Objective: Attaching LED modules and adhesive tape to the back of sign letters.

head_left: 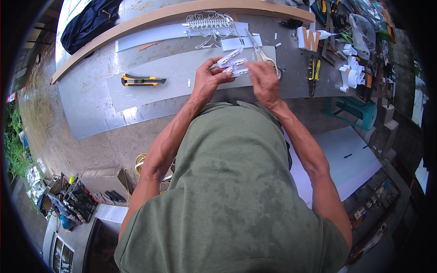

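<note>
Both hands meet above the grey metal worktable (91,109). My left hand (208,79) and my right hand (263,79) together hold a small white plastic piece with slots (233,63), pinched between the fingers of both. A pair of scissors (259,51) lies just behind my right hand. A yellow and black utility knife (142,80) rests on a grey sheet to the left of my left hand. A bundle of white linked modules with wires (209,22) lies farther back.
A long wooden strip (136,25) curves along the table's far edge. An orange and white block letter (309,40), pliers (313,73), white curved pieces (353,75) and assorted tools crowd the right end. A white sheet (346,159) lies below right; a yellow cable (139,161) on the floor.
</note>
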`<control>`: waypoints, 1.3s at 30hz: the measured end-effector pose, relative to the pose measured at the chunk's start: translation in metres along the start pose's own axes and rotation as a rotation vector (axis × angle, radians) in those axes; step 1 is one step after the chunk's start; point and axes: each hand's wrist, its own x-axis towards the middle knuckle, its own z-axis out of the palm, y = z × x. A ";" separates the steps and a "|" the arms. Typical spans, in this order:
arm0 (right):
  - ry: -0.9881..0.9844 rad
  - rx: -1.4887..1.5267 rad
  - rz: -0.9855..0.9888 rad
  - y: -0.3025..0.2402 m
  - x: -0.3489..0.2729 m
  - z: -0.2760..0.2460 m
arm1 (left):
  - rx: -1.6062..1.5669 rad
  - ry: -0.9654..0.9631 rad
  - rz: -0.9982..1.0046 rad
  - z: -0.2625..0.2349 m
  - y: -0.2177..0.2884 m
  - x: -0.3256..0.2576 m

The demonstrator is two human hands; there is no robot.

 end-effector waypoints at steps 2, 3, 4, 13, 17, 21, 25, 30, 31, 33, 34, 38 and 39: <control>0.184 0.178 0.356 0.002 0.001 -0.004 | 0.017 -0.006 0.020 0.003 0.006 0.000; 0.127 0.257 0.478 0.005 0.000 -0.006 | 0.015 -0.007 0.021 0.003 0.006 0.000; 0.127 0.256 0.478 0.009 -0.001 -0.005 | 0.011 -0.011 0.024 0.003 0.007 0.000; -0.003 0.880 0.826 0.014 -0.005 0.003 | 0.001 -0.060 0.049 0.005 0.008 -0.001; 0.014 1.011 0.890 0.016 -0.005 0.003 | 0.016 -0.084 0.043 0.005 0.008 -0.002; 0.025 0.902 0.851 0.016 -0.001 0.005 | 0.027 -0.097 0.038 0.006 0.010 -0.002; 0.009 0.818 0.810 0.012 0.006 0.002 | 0.027 -0.117 0.034 0.006 0.010 -0.003; -0.046 0.842 0.836 0.011 0.011 -0.004 | 0.002 -0.114 0.035 0.005 0.007 -0.002; -0.047 0.842 0.836 0.012 0.010 -0.002 | 0.023 -0.109 0.027 0.004 0.008 -0.002; -0.051 0.885 0.847 0.016 0.009 0.000 | 0.043 -0.104 0.021 0.005 0.008 -0.002; -0.052 0.884 0.846 0.017 0.008 0.001 | 0.056 -0.093 0.018 0.007 0.009 -0.001; -0.040 0.913 0.836 0.016 0.008 0.005 | 0.122 -0.028 -0.003 0.003 0.006 0.003; -0.034 0.908 0.826 0.015 0.008 0.006 | 0.121 -0.028 -0.004 0.004 0.005 0.003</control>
